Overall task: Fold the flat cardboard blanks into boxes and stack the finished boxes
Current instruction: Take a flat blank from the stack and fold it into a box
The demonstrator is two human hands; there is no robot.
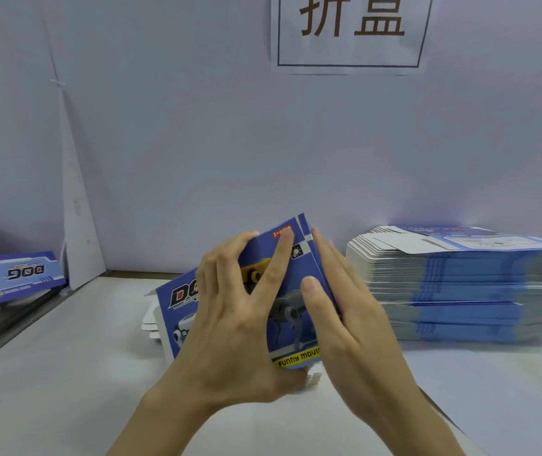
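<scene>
Half-formed box (292, 287) at middle of bench (65, 373), tilted up. Left hand (230, 327) grips it, fingers curled over the far edge. Right hand (345, 311) is flat, straight fingers pressing its right side. Risk: an uneven push creases the panel off the score line.

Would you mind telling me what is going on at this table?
A person is folding a blue printed blank into a box over the table. The left hand grips its front face, while the right hand presses flat against its right side. A stack of flat blanks waits on the right; finished boxes lie at far left.
</scene>
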